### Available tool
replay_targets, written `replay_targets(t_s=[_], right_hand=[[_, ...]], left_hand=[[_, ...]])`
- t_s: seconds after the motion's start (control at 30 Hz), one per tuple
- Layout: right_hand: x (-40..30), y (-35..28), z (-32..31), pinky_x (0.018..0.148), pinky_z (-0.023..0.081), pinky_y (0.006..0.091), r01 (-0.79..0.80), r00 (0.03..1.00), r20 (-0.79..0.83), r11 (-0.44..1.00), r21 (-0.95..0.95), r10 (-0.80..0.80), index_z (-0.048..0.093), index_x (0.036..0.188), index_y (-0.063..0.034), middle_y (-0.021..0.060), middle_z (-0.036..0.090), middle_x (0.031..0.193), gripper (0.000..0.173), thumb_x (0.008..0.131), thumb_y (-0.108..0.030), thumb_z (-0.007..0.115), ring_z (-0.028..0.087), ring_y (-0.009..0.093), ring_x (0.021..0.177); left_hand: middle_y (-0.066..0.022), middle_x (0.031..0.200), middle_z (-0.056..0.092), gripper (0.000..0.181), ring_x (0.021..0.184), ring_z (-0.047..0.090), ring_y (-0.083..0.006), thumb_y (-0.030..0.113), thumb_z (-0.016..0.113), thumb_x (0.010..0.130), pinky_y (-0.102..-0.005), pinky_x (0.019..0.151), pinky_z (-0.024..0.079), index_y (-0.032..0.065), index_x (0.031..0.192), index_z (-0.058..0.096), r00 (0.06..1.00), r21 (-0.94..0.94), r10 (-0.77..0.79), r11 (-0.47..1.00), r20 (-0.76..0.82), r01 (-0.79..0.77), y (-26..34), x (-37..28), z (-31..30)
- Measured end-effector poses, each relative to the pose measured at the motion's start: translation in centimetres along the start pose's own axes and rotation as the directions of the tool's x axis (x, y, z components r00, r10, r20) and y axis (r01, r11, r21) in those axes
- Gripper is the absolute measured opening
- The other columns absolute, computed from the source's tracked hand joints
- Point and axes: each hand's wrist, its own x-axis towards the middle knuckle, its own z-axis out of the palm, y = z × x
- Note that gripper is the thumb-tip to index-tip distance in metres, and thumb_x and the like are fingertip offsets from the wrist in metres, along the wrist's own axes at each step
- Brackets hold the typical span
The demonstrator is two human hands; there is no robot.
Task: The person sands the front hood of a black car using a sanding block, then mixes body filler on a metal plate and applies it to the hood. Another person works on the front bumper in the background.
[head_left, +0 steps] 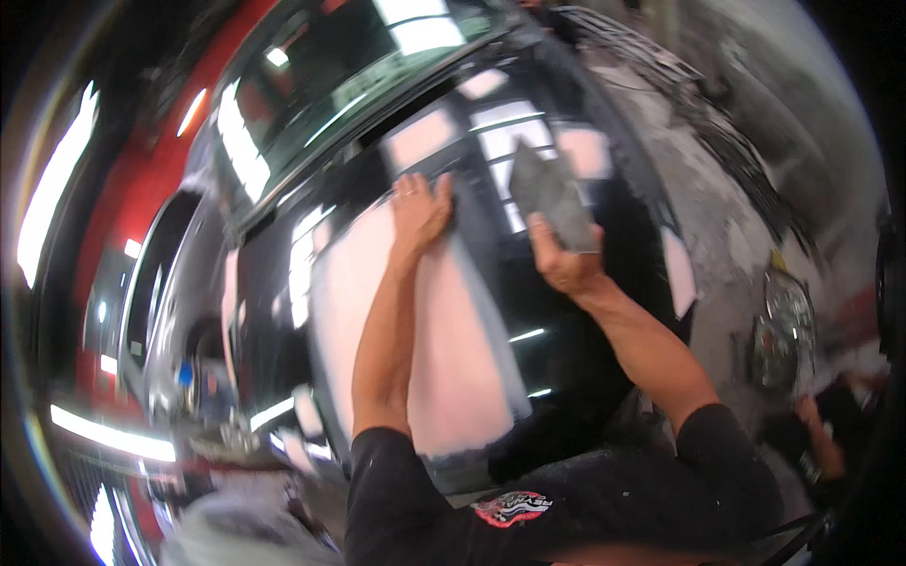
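Note:
A glossy black car hood [573, 347] lies before me, with several patches of pale pink filler on it. My left hand [422, 206] rests flat, fingers extended, at the upper edge of the largest filler patch [460, 382], which has a dull grey border. To its right, my right hand [570, 262] grips a grey sheet [555, 191], likely sandpaper, by its lower end. The sheet is partly folded at its far end and is held over the hood, where window reflections show. Whether it touches the hood, I cannot tell.
The car's windshield [340, 78] lies beyond the hood. At right, loose headlights [778, 325] lie on the grey floor. Another person's arm [824, 439] shows at lower right. Another vehicle [177, 283] stands at left.

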Motion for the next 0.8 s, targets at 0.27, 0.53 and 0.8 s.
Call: replay_targets(t_s=[0.27, 0.53, 0.8], right_hand=[[0.9, -0.8, -1.1, 0.07, 0.057, 0.0399, 0.099, 0.992, -0.068, 0.994, -0.043, -0.102, 0.063, 0.115, 0.0049, 0.0201, 0.067, 0.09, 0.038, 0.079, -0.008, 0.065, 0.068, 0.034, 0.079], [0.7, -1.1, -0.8, 0.073, 0.056, 0.0403, 0.057, 0.998, -0.009, 0.997, 0.048, -0.057, 0.063, 0.111, 0.006, 0.0215, 0.068, 0.089, 0.033, 0.082, -0.008, 0.06, 0.068, 0.034, 0.08], [1.2, -0.2, 0.0, 0.071, 0.056, 0.0397, 0.129, 0.99, -0.052, 0.992, -0.005, -0.129, 0.062, 0.112, 0.0089, 0.0222, 0.068, 0.09, 0.035, 0.081, -0.006, 0.062, 0.068, 0.034, 0.079]], left_hand=[[-0.0319, 0.148, 0.034, 0.074, 0.138, 0.031, -0.0441, 0.053, 0.032, 0.101, -0.0482, 0.116, 0.023, -0.0092, 0.142, 0.038, 0.991, -0.09, -0.066, 0.993, 0.115, 0.077, -7.8, 3.3, -1.8], [-0.0352, 0.15, 0.027, 0.089, 0.141, 0.026, -0.0447, 0.061, 0.03, 0.099, -0.0466, 0.118, 0.021, -0.0163, 0.143, 0.027, 0.95, 0.396, -0.179, 0.916, 0.257, 0.065, -7.8, 2.9, -2.0], [-0.0344, 0.154, 0.018, 0.071, 0.145, 0.016, -0.0462, 0.043, 0.034, 0.103, -0.0493, 0.119, 0.014, -0.0113, 0.148, 0.021, 0.961, 0.143, 0.107, 0.979, 0.256, -0.147, 3.0, -8.8, -4.2]])
